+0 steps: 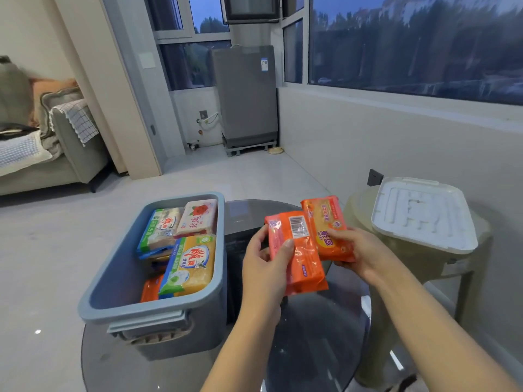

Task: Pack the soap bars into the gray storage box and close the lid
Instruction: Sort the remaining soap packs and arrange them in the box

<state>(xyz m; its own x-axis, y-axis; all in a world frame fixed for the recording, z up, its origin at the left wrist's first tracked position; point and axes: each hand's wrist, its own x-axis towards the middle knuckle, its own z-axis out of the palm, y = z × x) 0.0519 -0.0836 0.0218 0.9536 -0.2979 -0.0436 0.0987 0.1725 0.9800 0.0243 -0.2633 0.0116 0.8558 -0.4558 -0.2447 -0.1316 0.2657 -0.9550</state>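
Observation:
The gray storage box (119, 267) stands open on the left of a round glass table (311, 335), with several wrapped soap bars (189, 264) lying inside. My left hand (264, 267) grips an orange soap bar (300, 258), barcode side up, to the right of the box. My right hand (365, 250) holds a second orange soap bar (328, 227) right beside it, the two packs overlapping. Both are held above the table. The white lid (424, 213) lies apart on a beige stool at the right.
The beige plastic stool (424, 267) stands against the wall to the right of the table. A sofa (56, 154) is at the far left, and a gray appliance (246, 94) stands by the windows at the back. Pale tiled floor surrounds the table.

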